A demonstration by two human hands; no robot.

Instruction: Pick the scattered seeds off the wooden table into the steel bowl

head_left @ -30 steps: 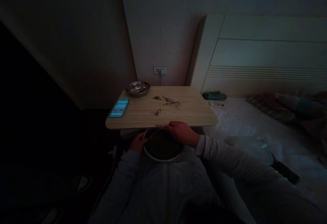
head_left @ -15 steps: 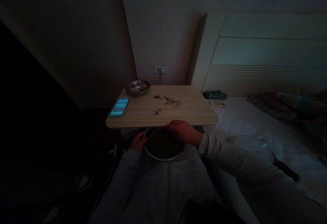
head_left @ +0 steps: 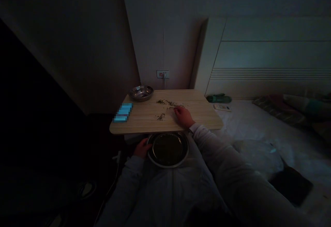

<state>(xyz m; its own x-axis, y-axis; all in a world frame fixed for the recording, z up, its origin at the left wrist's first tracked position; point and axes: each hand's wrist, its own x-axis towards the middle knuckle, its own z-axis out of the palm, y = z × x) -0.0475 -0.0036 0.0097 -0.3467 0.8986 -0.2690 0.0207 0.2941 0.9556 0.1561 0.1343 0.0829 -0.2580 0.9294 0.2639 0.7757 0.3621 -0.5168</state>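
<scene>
The room is dim. My left hand (head_left: 141, 148) grips the left rim of a round metal bowl (head_left: 168, 149) of dark small bits, held in my lap just below the near edge of a light wooden table (head_left: 201, 116). My right hand (head_left: 183, 115) rests on the tabletop, fingers curled down onto the right end of a scatter of small dark bits (head_left: 168, 102). A smaller clump of bits (head_left: 160, 117) lies to its left. Whether the fingers hold any bits is too dark to tell.
A small steel bowl (head_left: 141, 92) stands at the table's far left corner. A phone with a lit blue screen (head_left: 123, 112) lies at the left edge. A bed (head_left: 258, 130) with a green bottle (head_left: 218, 98), a remote (head_left: 221, 107) and bedding runs right. A wall socket (head_left: 162, 73) is behind the table.
My right hand left the bowl's far rim and moved forward onto the table, to the scattered bits. The left hand stays on the bowl.
</scene>
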